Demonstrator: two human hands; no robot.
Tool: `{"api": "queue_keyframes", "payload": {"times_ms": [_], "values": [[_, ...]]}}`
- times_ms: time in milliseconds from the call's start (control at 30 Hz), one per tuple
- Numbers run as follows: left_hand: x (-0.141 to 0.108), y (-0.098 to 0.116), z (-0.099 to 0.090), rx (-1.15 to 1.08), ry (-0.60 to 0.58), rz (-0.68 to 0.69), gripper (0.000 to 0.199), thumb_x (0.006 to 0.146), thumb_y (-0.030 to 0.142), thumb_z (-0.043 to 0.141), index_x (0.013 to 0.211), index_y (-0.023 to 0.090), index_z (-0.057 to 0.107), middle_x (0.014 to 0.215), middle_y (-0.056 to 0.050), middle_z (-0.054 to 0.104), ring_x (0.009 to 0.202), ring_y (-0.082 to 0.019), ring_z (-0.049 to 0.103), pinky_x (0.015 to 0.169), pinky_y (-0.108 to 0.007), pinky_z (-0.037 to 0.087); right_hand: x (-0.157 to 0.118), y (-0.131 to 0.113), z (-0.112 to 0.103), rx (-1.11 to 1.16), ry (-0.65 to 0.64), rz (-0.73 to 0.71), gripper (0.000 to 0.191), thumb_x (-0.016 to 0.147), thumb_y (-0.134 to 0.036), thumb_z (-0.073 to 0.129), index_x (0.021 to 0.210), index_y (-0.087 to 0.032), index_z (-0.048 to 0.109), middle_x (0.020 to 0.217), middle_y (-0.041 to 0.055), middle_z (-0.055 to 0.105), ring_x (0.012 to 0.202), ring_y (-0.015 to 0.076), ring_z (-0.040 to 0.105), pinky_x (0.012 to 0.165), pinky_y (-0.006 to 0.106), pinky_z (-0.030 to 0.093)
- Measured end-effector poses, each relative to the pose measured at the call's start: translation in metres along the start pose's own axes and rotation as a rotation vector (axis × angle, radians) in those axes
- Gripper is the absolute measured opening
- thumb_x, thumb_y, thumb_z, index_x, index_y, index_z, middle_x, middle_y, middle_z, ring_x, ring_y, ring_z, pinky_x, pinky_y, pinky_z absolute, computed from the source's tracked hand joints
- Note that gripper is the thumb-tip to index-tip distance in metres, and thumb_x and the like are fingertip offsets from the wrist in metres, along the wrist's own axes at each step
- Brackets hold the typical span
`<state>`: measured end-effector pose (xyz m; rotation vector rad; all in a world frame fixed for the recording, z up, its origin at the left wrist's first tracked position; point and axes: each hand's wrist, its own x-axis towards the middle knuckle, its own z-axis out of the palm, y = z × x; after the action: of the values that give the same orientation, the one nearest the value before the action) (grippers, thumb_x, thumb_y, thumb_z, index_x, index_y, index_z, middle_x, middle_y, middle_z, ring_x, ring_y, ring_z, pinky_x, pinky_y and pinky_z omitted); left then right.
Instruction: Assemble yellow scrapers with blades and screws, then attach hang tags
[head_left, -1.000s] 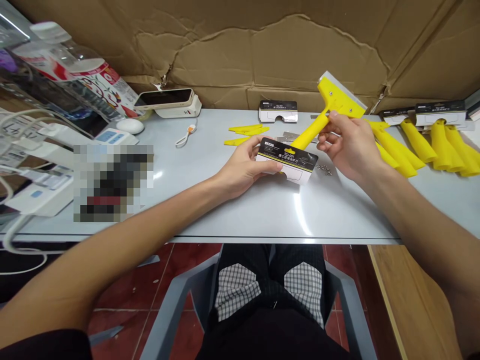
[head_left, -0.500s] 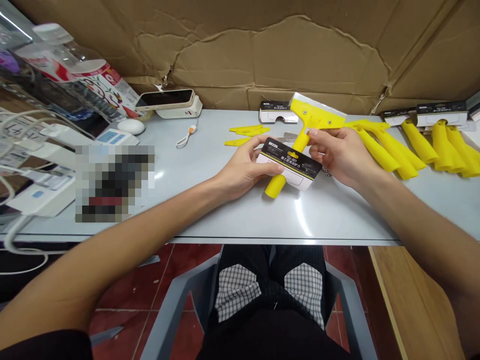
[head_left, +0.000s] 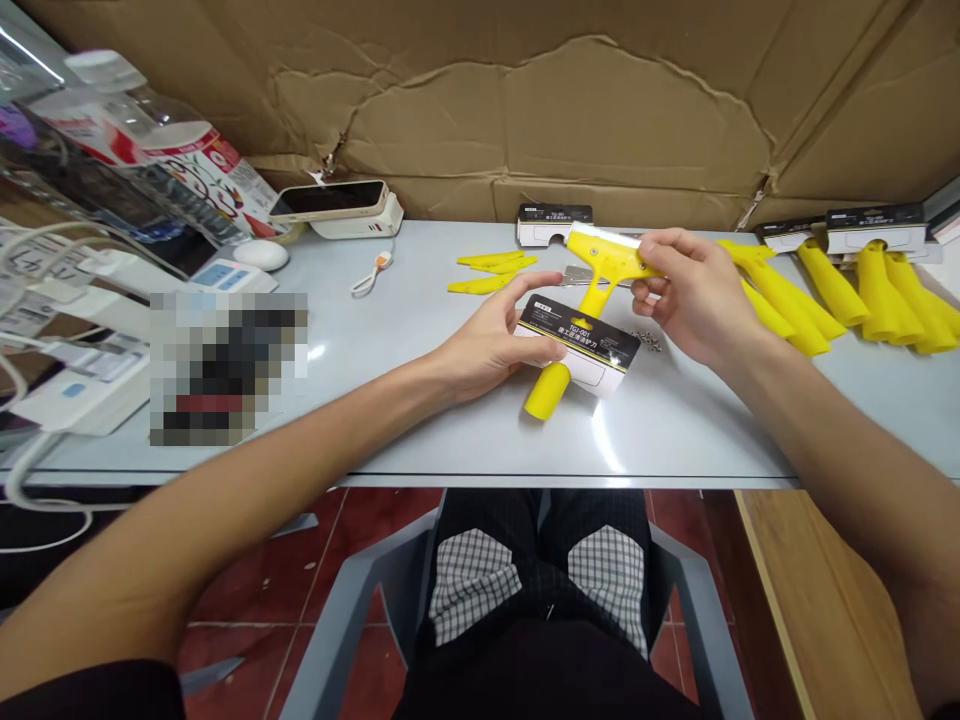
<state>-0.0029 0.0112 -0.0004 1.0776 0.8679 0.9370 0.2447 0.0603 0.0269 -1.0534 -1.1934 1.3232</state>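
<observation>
A yellow scraper point(head_left: 600, 262) is held at an angle over the table, its wide head up and its round handle passing through a black-and-white cardboard sleeve point(head_left: 577, 335). My left hand point(head_left: 491, 340) grips the left side of the sleeve, thumb across its front. My right hand point(head_left: 694, 295) pinches the right end of the scraper's head between thumb and fingers. Small screws point(head_left: 649, 342) lie in a little heap below my right hand. Behind the scraper are thin metal blades point(head_left: 576, 274), partly hidden, and loose yellow strips point(head_left: 484, 284).
Another sleeve point(head_left: 534, 229) stands by the cardboard wall point(head_left: 405, 120). Several yellow scrapers point(head_left: 832, 290) lie at the right, some with sleeves on. A phone point(head_left: 330, 200) on a white block, bottles point(head_left: 199, 175) and power strips point(head_left: 82, 395) with cables occupy the left.
The scraper has come down toward me, its handle end sticking further out below the sleeve. My right hand has shifted from near the neck to the head's right end.
</observation>
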Motion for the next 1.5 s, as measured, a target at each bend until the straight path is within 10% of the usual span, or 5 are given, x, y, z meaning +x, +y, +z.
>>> {"api": "queue_keyframes", "payload": {"times_ms": [400,800,967,1100,1500], "values": [[0.008,-0.009,-0.013,0.051,-0.012,0.186,0.106,0.072,0.030,0.106,0.163,0.037,0.052,0.140,-0.008,0.076,0.113,-0.033,0.082,0.101,-0.050,0.067,-0.004,0.014,0.004,-0.146,-0.152,-0.035,0.032,0.082,-0.042,0.104,0.097,-0.026,0.081,0.087,0.0034,0.075,0.074,0.0184,0.066,0.059,0.034,0.056],[0.009,-0.003,-0.011,0.005,0.116,0.146,0.065,0.066,0.017,0.103,0.120,0.023,0.067,0.112,-0.004,0.079,0.095,-0.022,0.080,0.091,-0.041,0.067,-0.006,0.015,0.005,-0.208,-0.274,0.049,0.044,0.092,-0.064,0.091,0.087,-0.024,0.075,0.092,0.0055,0.075,0.072,0.0165,0.061,0.055,0.030,0.046],[0.019,-0.010,-0.017,-0.038,0.246,0.219,0.065,0.064,0.016,0.101,0.117,0.025,0.062,0.112,-0.003,0.079,0.094,-0.020,0.079,0.092,-0.040,0.066,-0.014,0.008,0.010,-0.030,-0.277,0.093,0.035,0.102,-0.055,0.083,0.116,-0.027,0.068,0.128,0.0088,0.078,0.085,0.0182,0.073,0.064,0.032,0.063],[0.023,-0.013,-0.018,-0.057,0.308,0.283,0.062,0.066,0.018,0.099,0.109,0.026,0.055,0.116,-0.003,0.078,0.102,-0.022,0.079,0.095,-0.041,0.067,-0.022,0.007,0.016,-0.020,-0.268,0.162,0.065,0.092,-0.035,0.093,0.145,-0.028,0.056,0.123,0.0087,0.079,0.089,0.0220,0.080,0.068,0.036,0.068],[0.024,-0.008,-0.019,-0.031,0.351,0.325,0.057,0.066,0.013,0.096,0.108,0.024,0.060,0.115,-0.006,0.078,0.103,-0.024,0.078,0.096,-0.042,0.066,-0.029,0.006,0.017,-0.408,-0.629,0.304,0.062,0.088,-0.031,0.095,0.145,-0.021,0.073,0.085,-0.0009,0.070,0.058,0.0115,0.052,0.048,0.029,0.040]]}}
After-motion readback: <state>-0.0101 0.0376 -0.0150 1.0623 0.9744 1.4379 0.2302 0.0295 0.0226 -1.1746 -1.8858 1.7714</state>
